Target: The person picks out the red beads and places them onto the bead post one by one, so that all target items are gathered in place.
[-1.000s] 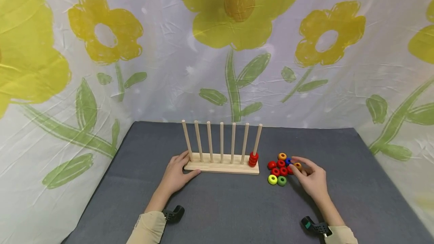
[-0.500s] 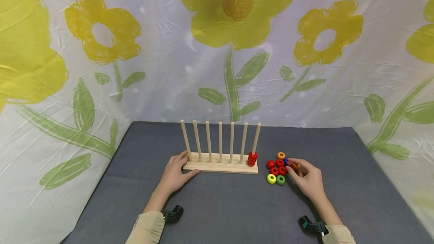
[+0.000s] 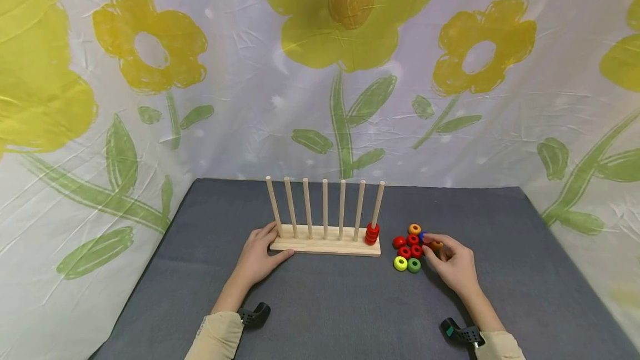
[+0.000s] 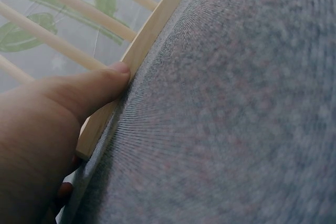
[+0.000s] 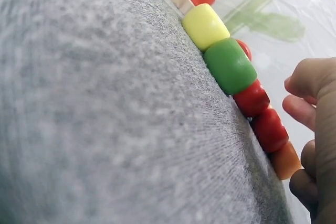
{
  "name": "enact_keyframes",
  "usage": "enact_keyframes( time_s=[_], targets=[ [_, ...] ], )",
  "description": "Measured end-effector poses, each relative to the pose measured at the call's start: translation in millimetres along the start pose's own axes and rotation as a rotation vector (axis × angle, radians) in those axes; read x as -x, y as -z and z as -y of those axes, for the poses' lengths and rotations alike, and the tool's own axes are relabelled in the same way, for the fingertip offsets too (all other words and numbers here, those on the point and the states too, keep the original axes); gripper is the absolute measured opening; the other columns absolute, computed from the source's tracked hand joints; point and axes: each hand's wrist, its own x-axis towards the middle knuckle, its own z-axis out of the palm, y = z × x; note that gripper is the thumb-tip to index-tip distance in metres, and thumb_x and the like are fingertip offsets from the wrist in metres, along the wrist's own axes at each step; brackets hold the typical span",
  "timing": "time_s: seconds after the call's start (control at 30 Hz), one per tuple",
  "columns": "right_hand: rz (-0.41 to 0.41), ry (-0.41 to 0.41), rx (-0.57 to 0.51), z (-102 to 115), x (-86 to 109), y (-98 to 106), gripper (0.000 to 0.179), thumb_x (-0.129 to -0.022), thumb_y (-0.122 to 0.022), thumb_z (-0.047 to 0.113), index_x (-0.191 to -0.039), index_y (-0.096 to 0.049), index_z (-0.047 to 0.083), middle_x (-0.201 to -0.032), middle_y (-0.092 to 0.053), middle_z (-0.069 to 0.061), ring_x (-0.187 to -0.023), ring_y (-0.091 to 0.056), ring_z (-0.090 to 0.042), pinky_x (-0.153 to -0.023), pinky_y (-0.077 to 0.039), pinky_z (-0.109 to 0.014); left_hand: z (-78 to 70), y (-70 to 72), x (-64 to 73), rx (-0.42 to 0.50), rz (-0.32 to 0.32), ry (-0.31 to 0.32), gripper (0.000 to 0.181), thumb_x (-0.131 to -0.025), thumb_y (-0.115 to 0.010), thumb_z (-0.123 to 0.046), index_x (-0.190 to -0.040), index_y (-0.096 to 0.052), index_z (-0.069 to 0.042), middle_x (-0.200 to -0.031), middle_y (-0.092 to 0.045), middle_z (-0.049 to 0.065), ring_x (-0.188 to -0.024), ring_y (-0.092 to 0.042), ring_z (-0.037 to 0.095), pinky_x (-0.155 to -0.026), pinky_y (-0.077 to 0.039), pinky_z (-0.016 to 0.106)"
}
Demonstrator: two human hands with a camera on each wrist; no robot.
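A pale wooden peg board with several upright pegs stands on the table, and red beads are stacked on its rightmost peg. My left hand grips the board's left end, the thumb along the front edge in the left wrist view and the other fingers behind. To the right lies a cluster of loose beads: red ones, a yellow bead, a green bead, orange ones and a partly hidden blue bead. Over the cluster's right side is my right hand, fingers loosely bent; no bead shows between thumb and fingers.
A dark grey cloth covers the table. Behind it and at both sides hangs a pale curtain printed with yellow flowers. Black wrist cameras sit on both wrists.
Over the first half second my right hand shifts slightly left and covers more of the blue bead. After that it stays put. My left hand keeps its place on the board.
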Motion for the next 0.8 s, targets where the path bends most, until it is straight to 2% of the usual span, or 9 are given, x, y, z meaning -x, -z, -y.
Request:
enact_keyframes(
  time_s=[0.2, 0.4, 0.8],
  targets=[
    [-0.002, 0.030, 0.021, -0.5, -0.2, 2.6, 0.030, -0.081, -0.083, -0.003, -0.109, -0.078, 0.006, -0.060, -0.046, 0.007, -0.044, -0.027, 0.002, -0.039, -0.024, -0.021, 0.5, 0.7, 0.5, -0.008, -0.001, -0.001, 0.078, -0.088, -0.079, -0.046, -0.148, -0.053, -0.002, -0.156, -0.041, 0.017, -0.136, -0.039, 0.040, -0.106, -0.034, 0.063],
    [0.004, 0.007, 0.065, -5.6, 0.8, 6.5, 0.032, -0.080, -0.083, -0.003, -0.109, -0.078, 0.009, -0.065, -0.048, 0.006, -0.043, -0.026, 0.004, -0.039, -0.024, -0.021, -0.8, 1.6, 0.1, -0.009, 0.002, 0.005, 0.080, -0.088, -0.079, -0.048, -0.148, -0.053, -0.002, -0.157, -0.040, 0.016, -0.136, -0.039, 0.039, -0.106, -0.033, 0.062],
    [-0.011, -0.010, 0.097, -15.5, 1.1, 11.5, 0.031, -0.078, -0.082, -0.004, -0.106, -0.079, 0.010, -0.080, -0.064, 0.005, -0.042, -0.026, 0.004, -0.038, -0.024, -0.022, -2.8, 3.7, 0.6, -0.012, 0.012, 0.020, 0.079, -0.089, -0.078, -0.048, -0.149, -0.052, -0.003, -0.157, -0.039, 0.016, -0.137, -0.038, 0.039, -0.107, -0.032, 0.062]
  ],
)
